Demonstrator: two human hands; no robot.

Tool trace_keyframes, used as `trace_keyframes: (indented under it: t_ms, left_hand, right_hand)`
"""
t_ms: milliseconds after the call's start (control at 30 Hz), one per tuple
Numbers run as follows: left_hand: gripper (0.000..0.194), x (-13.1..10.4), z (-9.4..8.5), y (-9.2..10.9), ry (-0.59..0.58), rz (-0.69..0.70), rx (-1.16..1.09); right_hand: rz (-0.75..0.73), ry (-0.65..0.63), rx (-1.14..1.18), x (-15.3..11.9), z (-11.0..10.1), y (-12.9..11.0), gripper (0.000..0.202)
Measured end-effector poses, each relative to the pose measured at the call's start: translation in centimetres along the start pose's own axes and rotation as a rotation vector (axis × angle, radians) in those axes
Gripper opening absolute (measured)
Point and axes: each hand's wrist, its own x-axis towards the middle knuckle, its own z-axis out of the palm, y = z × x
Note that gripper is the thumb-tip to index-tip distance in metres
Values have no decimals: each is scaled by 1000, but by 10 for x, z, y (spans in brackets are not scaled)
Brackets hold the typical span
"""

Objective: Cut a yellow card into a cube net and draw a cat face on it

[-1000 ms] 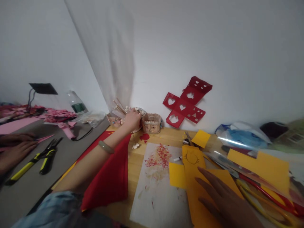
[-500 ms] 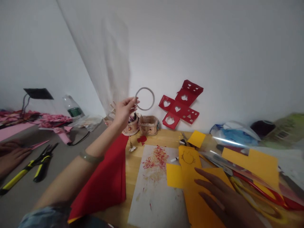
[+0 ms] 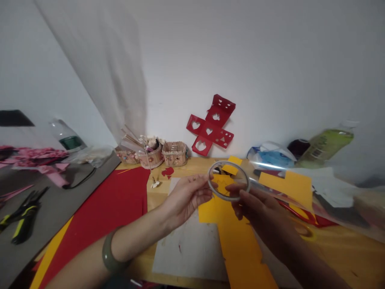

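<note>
A thin grey ring, like a narrow roll of tape [image 3: 225,197], is up in front of me above the table. My left hand [image 3: 184,197] pinches its left side between thumb and fingers. At the right side, my right hand [image 3: 261,205] also has its fingers closed on the rim. Through the ring I see part of a yellow cut paper piece [image 3: 240,249], which lies below on a whitish board [image 3: 192,251]. My forearms and hands cover parts of the board and paper.
A red cut-out paper cross [image 3: 219,136] leans on the wall behind small decorated baskets [image 3: 174,154]. Red sheets [image 3: 114,200] lie left, near yellow-handled pliers [image 3: 25,224]. To the right are red-handled scissors [image 3: 300,212], yellow paper [image 3: 288,186] and a green bottle [image 3: 327,144].
My left hand has brought the roll of tape down and to the right. My right hand has risen from the yellow paper and taken hold of the roll. The view has shifted right.
</note>
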Motion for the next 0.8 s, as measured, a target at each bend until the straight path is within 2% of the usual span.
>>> trace_keyframes:
  t_ms: [67, 100, 133, 200, 267, 300, 333, 400, 433, 467, 533, 633, 700, 800]
  left_hand:
    - [15, 0, -2, -4, 1, -48, -25]
    - [16, 0, -3, -5, 5, -61, -50]
    - [16, -1, -4, -6, 7, -63, -58]
    - [19, -2, -4, -5, -5, -35, -20]
    - [20, -5, 0, -3, -31, 22, 108]
    - [18, -6, 3, -2, -54, 50, 192]
    - [14, -7, 8, -1, -90, 81, 275]
    - [7, -8, 17, 2, -188, 134, 414]
    - [7, -7, 21, 4, -238, 162, 469]
    - [8, -5, 24, 5, -274, 195, 515]
    - [11, 1, 27, 7, -274, 281, 599]
    - [14, 11, 22, 6, -142, 357, 718]
    - [19, 14, 16, 3, -114, 291, 803]
    - [20, 13, 10, -5, -200, 155, 836]
  right_hand:
    - [42, 11, -18, -1, -1, 1, 40]
    - [21, 27, -106, -2, -3, 1, 41]
    - [-30, 73, -238, -4, -6, 0, 41]
    - [-206, 250, -545, -7, -11, -5, 39]
    - [-402, 382, -737, -10, -13, -13, 33]
    - [-455, 357, -777, -11, -12, -17, 30]
    - [-464, 256, -788, -11, -11, -20, 29]
    - [-351, -35, -707, -7, -7, -23, 39]
    - [-266, -140, -625, -5, -5, -22, 44]
    - [-195, -189, -530, -1, -4, -21, 48]
    - [-142, -153, -312, 8, -5, -15, 48]
    - [-194, -62, -30, 21, -8, -7, 43]
    - [-230, -60, 83, 27, -9, -3, 37]
    - [-215, -46, 130, 32, -11, 3, 34]
